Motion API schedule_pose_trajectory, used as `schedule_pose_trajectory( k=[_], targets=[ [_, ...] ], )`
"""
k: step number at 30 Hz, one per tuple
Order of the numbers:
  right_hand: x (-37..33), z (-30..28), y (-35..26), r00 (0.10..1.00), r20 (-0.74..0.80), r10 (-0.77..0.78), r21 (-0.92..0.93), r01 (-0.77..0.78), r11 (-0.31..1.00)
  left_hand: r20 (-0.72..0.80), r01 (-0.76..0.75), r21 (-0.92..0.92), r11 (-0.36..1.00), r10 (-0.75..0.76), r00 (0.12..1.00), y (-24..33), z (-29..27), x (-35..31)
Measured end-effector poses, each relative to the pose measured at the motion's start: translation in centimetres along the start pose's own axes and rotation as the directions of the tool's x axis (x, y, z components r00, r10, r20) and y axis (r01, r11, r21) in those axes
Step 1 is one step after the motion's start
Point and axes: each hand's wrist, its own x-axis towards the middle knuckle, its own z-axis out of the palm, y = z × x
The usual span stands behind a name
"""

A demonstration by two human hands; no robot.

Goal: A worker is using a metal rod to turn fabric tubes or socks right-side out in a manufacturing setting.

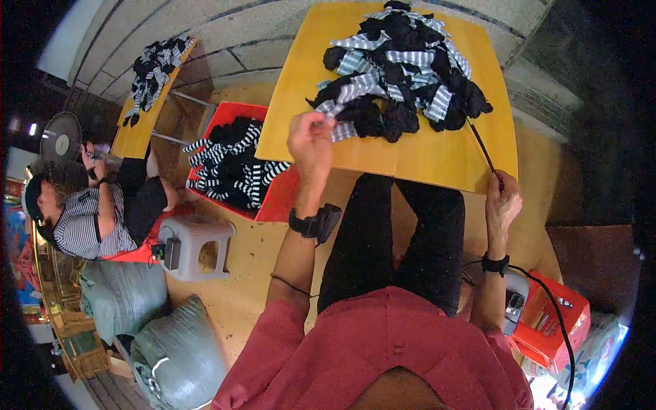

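A heap of black socks (pixel 393 72) with grey-and-white striped parts is piled on the yellow table (pixel 437 160) before me. At its near left edge my left hand (pixel 312 140) has its fingers curled closed on the end of a striped sock (pixel 331 109); the fingertips are partly blurred. My right hand (pixel 504 201) is closed around a thin black rod (pixel 483 147) at the table's near right corner. The rod slants up and left, and its far end meets the socks at the heap's right side.
A red bin (pixel 280 198) of striped socks stands left of the table. Further left, a person (pixel 96 219) sits near another sock-covered table (pixel 130 140), with a grey stool (pixel 198 242) and stuffed sacks (pixel 181 352) nearby. A black cable (pixel 557 311) and red box (pixel 557 321) lie right.
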Motion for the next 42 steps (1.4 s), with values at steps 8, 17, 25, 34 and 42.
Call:
schedule_pose_trajectory(
  k=[8,17,25,34,42],
  targets=[
    [0.3,0.8,0.3,1.0,-0.022,-0.012,-0.003,0.012,1.0,-0.114,0.248,-0.614,0.749,-0.395,0.911,8.1,-3.4,5.0],
    [0.2,0.5,0.4,1.0,0.016,-0.024,-0.181,0.027,0.983,0.139,0.331,-0.761,0.559,-0.358,0.923,10.9,-4.6,2.9],
    [0.1,0.1,0.1,0.995,0.045,-0.086,-0.169,0.092,0.981,0.477,0.596,-0.752,0.281,-0.392,0.787,12.3,-3.3,-3.2],
    [-2.1,-6.0,-7.8,0.989,0.127,-0.071,0.345,0.023,0.938,0.638,0.803,-0.515,0.299,-0.492,0.592,13.4,-2.6,-9.3],
    [-4.9,-9.6,-12.4,0.65,0.752,-0.107,0.639,-0.681,0.357,0.75,0.752,-0.36,0.551,-0.309,0.585,15.8,-2.6,-11.7]
  ],
)
